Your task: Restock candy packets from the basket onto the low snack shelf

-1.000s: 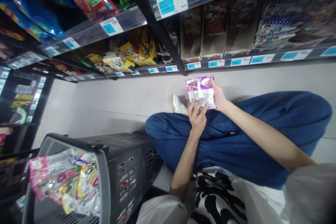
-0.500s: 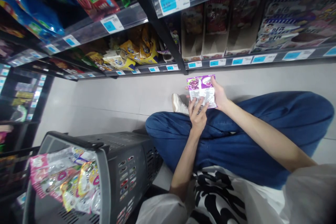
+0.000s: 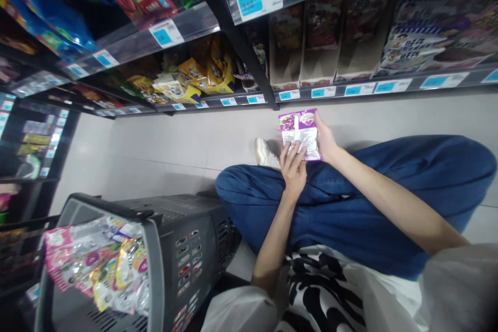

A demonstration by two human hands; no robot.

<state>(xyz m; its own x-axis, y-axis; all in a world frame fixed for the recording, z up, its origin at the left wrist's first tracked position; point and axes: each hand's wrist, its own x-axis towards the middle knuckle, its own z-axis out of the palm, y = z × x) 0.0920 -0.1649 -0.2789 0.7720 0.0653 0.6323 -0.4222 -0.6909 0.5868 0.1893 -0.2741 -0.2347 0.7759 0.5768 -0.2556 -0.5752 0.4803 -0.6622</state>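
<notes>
Both my hands hold a small purple and white snack packet (image 3: pixel 299 132) above my bent knee in blue jeans (image 3: pixel 350 207). My right hand (image 3: pixel 324 140) grips the packet's right edge with the thumb on top. My left hand (image 3: pixel 292 168) pinches its lower left corner, fingers closed on it. The packet's printed back faces me. It is held just in front of the lowest shelf (image 3: pixel 350 91) with cardboard display boxes (image 3: pixel 322 41).
A grey shopping basket (image 3: pixel 182 249) stands at lower left, holding several shiny snack bags (image 3: pixel 97 270). Shelves of bagged snacks (image 3: pixel 187 80) with blue price tags run across the top. A white shoe (image 3: pixel 264 153) rests on the pale tiled floor (image 3: pixel 163 150).
The packet has shifted slightly up and now bends a little between my hands; my left fingers have slid higher over its lower corner. Little else has moved.
</notes>
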